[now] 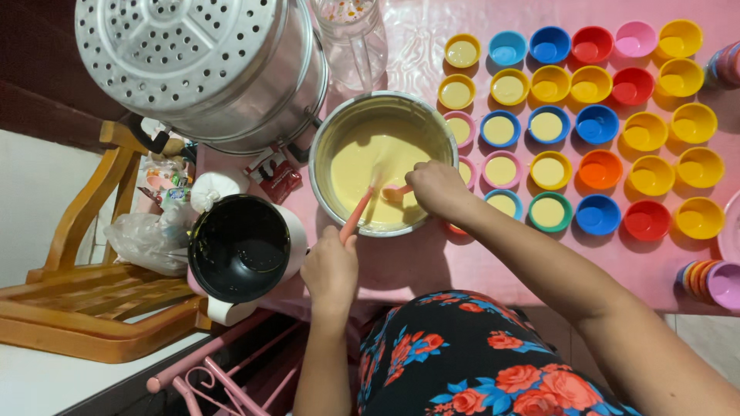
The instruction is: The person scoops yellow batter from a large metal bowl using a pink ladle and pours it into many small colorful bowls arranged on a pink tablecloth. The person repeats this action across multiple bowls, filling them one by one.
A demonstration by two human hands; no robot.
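A metal bowl (327, 129) of pale yellow batter (366, 158) stands on the pink table (416, 262). My left hand (331, 268) grips the handle of an orange spatula (356, 215) whose blade dips into the batter. My right hand (436, 186) reaches over the bowl's right rim and holds a small pink spoon (395, 192) just above the batter. To the right lie rows of small coloured cups (597, 123); those nearest the bowl hold batter, like a blue one (499, 129), while the farther ones look unfilled.
A large perforated metal steamer (200, 65) sits at the top left, with a clear jug (356, 38) beside it. A white pot with a black inside (240, 248) stands left of my left hand. A wooden chair (85, 293) is at far left. Stacked cups (713, 281) lie at right.
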